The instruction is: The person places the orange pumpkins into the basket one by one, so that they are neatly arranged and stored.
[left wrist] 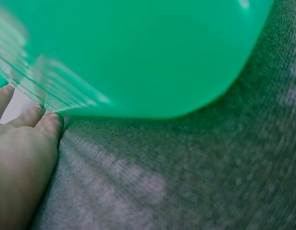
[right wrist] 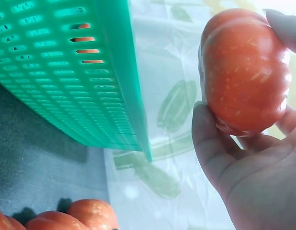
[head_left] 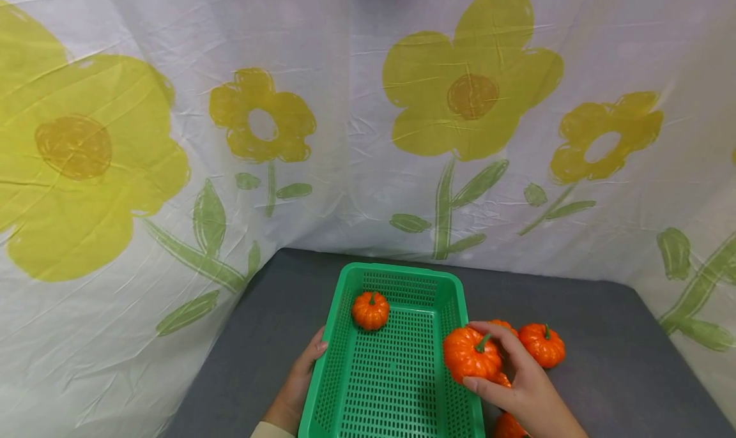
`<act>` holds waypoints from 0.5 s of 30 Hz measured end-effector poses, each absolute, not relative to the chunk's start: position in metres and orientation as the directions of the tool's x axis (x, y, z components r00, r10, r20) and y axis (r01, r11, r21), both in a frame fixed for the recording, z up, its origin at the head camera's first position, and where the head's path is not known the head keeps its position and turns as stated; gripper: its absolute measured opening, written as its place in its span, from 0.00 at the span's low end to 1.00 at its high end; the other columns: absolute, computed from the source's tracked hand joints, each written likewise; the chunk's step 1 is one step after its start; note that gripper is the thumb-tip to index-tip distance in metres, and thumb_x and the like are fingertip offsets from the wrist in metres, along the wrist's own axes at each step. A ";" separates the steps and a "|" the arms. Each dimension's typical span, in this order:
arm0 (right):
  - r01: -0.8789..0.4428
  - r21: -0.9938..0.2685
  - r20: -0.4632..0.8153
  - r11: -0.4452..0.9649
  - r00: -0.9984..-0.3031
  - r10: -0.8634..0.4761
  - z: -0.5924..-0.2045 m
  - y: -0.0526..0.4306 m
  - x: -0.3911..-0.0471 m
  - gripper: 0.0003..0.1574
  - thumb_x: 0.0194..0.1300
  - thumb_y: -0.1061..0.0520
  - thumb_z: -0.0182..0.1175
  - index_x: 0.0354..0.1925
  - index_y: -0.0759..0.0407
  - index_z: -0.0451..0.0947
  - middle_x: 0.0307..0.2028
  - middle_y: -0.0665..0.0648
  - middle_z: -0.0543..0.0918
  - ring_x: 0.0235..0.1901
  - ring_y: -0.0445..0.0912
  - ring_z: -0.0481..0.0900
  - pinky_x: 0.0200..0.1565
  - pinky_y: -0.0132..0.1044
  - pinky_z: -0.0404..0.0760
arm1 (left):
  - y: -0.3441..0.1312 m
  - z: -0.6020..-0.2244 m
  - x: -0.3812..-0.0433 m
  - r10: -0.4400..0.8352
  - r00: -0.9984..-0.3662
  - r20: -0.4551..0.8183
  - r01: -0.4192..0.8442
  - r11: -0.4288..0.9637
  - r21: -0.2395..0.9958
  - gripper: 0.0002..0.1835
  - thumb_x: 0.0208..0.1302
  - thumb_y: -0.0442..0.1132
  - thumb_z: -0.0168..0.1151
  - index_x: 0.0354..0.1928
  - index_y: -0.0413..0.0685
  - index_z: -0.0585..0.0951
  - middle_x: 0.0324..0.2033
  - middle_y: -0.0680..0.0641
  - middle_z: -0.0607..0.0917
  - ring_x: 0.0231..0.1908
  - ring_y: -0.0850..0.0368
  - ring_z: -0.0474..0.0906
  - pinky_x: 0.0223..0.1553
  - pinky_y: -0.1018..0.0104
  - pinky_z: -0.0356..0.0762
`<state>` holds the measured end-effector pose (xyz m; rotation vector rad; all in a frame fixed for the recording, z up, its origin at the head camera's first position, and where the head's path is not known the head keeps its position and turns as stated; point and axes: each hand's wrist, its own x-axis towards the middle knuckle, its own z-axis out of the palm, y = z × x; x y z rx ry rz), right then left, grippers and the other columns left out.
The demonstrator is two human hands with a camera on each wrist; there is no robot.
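My right hand holds a small orange pumpkin with a green stem, fingers and thumb around its sides. It is up at the right rim of a green plastic basket. In the right wrist view the pumpkin shows speckled and glossy, beside the slotted basket wall. Another pumpkin sits inside the basket, toward its far left corner. At the basket's left side my left hand touches the outer wall. Straight fingers rest against that wall in the left wrist view.
Right of the basket, several more pumpkins lie on the dark grey table, among them one pumpkin behind my right hand and another near the bottom edge. A white curtain with yellow flowers encloses the table's back and sides.
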<state>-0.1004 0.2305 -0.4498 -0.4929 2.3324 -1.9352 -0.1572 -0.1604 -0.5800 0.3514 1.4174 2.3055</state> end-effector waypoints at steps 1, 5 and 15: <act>-0.200 -0.967 0.149 0.158 -0.946 -0.289 -0.449 0.230 -0.101 0.42 0.72 0.69 0.71 0.78 0.60 0.66 0.67 0.66 0.71 0.54 0.53 0.83 0.49 0.47 0.88 | -0.160 -0.580 -0.157 0.468 -0.884 0.000 -0.211 -0.399 0.892 0.38 0.89 0.52 0.30 0.88 0.49 0.31 0.84 0.33 0.42 0.77 0.49 0.59 0.74 0.56 0.63; -0.209 -0.964 0.157 0.161 -0.945 -0.286 -0.448 0.228 -0.101 0.42 0.72 0.69 0.71 0.78 0.61 0.66 0.65 0.69 0.71 0.54 0.54 0.82 0.49 0.46 0.88 | -0.160 -0.580 -0.157 0.467 -0.884 0.007 -0.205 -0.402 0.893 0.38 0.89 0.51 0.30 0.89 0.49 0.31 0.84 0.34 0.43 0.78 0.49 0.59 0.74 0.56 0.63; -0.291 -0.936 0.228 0.196 -0.929 -0.293 -0.444 0.223 -0.103 0.41 0.71 0.69 0.72 0.76 0.59 0.68 0.61 0.68 0.71 0.53 0.53 0.83 0.49 0.43 0.88 | -0.161 -0.584 -0.164 0.468 -0.875 0.121 -0.071 -0.371 0.926 0.37 0.88 0.44 0.30 0.87 0.37 0.33 0.84 0.44 0.54 0.77 0.57 0.61 0.73 0.61 0.63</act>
